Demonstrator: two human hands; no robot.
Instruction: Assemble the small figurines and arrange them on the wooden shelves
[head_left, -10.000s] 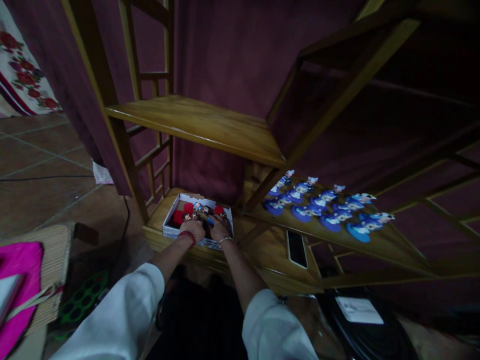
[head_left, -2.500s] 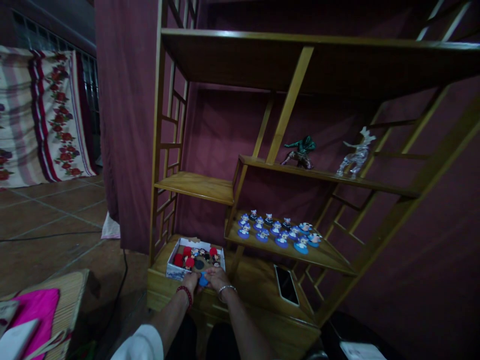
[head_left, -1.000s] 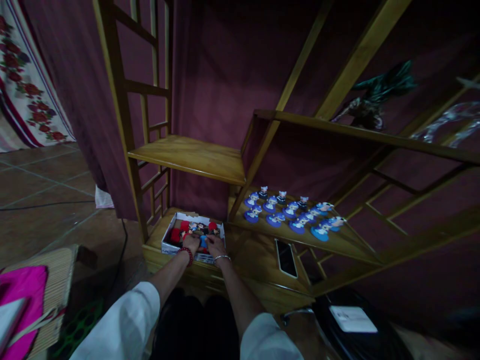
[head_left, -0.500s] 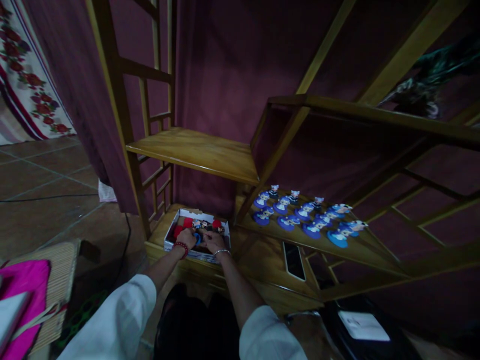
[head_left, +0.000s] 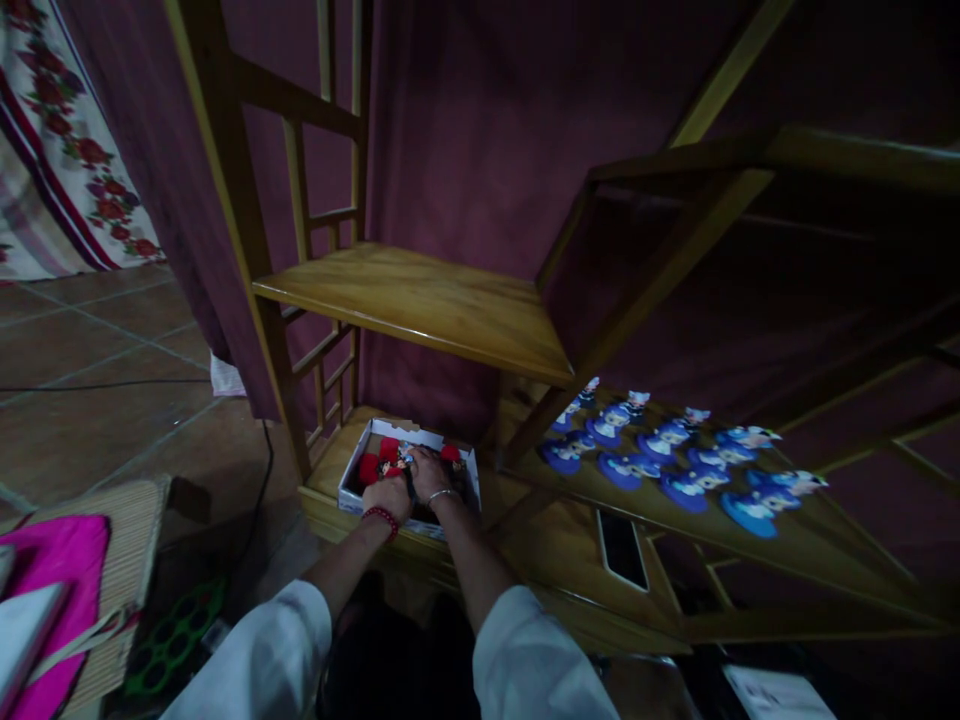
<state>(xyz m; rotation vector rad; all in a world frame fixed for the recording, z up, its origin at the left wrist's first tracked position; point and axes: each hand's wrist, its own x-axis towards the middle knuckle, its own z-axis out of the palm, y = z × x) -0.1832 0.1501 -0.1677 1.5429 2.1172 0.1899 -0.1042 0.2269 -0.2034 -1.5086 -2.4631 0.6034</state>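
Observation:
Both of my hands are inside a shallow white cardboard box (head_left: 351, 500) on the lowest shelf at the left. Small figurines (head_left: 386, 468) with red and black parts lie in it. My left hand (head_left: 388, 495), with a red bead bracelet, is closed near the box's front side; its fingertips and anything in them are hidden. My right hand (head_left: 427, 475), wearing a silvery bracelet, reaches over the middle of the box. Its fingers are drawn together beside a pale blue and white piece, and what they grip is too small to make out.
Several blue and white figurines (head_left: 664, 440) on round bases stand in rows on the shelf to the right. A phone (head_left: 622, 550) lies below them. A wooden shelf board (head_left: 420, 300) overhangs the box. At the lower left is a mat-topped stand (head_left: 135, 560) with pink cloth (head_left: 71, 570).
My right hand has moved left and farther into the box. My left hand has come closer to it. The blue piece seen between them is now hidden. The view has shifted left.

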